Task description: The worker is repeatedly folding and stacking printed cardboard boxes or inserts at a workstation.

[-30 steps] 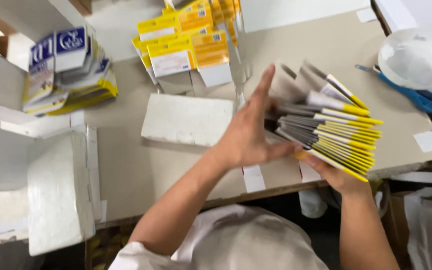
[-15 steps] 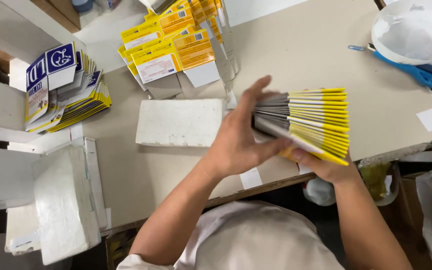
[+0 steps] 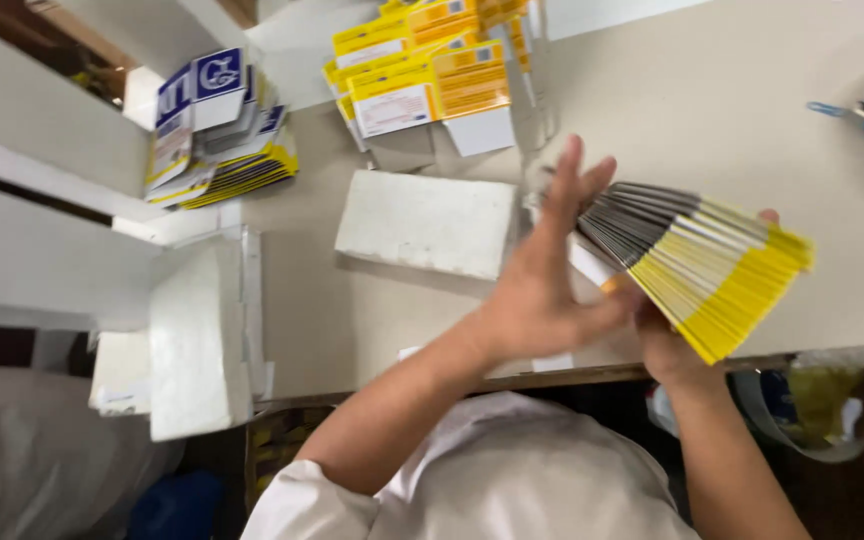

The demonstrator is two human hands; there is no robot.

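Right grip (image 3: 667,340) clasps card stack (image 3: 697,265), mostly hidden | left hand (image 3: 542,290) flat, blurred

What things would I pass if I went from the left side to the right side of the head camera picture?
White foam block → messy pile of blue, white and yellow flat cartons → flat white rectangular slab → left hand → fanned stack of yellow-edged flat cartons, held by the right hand → blue-handled tool.
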